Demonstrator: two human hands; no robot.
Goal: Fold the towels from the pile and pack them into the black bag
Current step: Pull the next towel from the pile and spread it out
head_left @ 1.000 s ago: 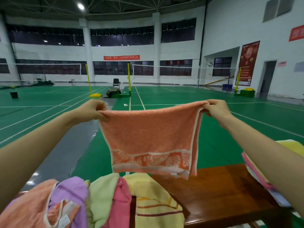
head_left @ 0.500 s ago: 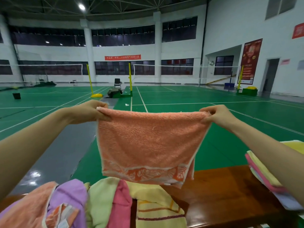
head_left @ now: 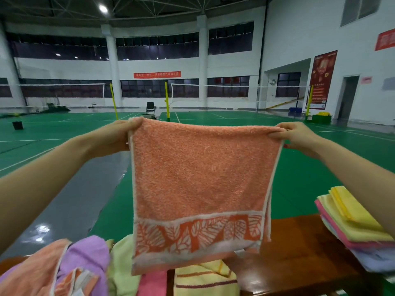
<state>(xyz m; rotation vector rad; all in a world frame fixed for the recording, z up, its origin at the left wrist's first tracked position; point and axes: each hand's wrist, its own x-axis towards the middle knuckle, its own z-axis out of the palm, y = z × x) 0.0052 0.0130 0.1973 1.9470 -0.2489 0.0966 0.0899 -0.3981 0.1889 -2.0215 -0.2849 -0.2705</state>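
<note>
An orange towel (head_left: 198, 180) with a leaf-patterned band along its bottom hangs doubled in front of me, stretched flat in the air. My left hand (head_left: 118, 133) pinches its top left corner and my right hand (head_left: 296, 134) pinches its top right corner. Its lower edge hangs just above the pile of unfolded towels (head_left: 85, 268), which lies at the bottom left on the brown wooden table (head_left: 299, 259). A stack of folded towels (head_left: 350, 227) sits at the table's right end. No black bag is in view.
Beyond the table lies a green badminton court floor (head_left: 310, 167) with a grey strip (head_left: 85, 189), net posts and a chair far off. The pile holds orange, purple, green, pink and yellow striped towels.
The towel has come closer and higher in view, and hangs flatter between both hands. The camera has tilted slightly, showing more of the folded stack at right.
</note>
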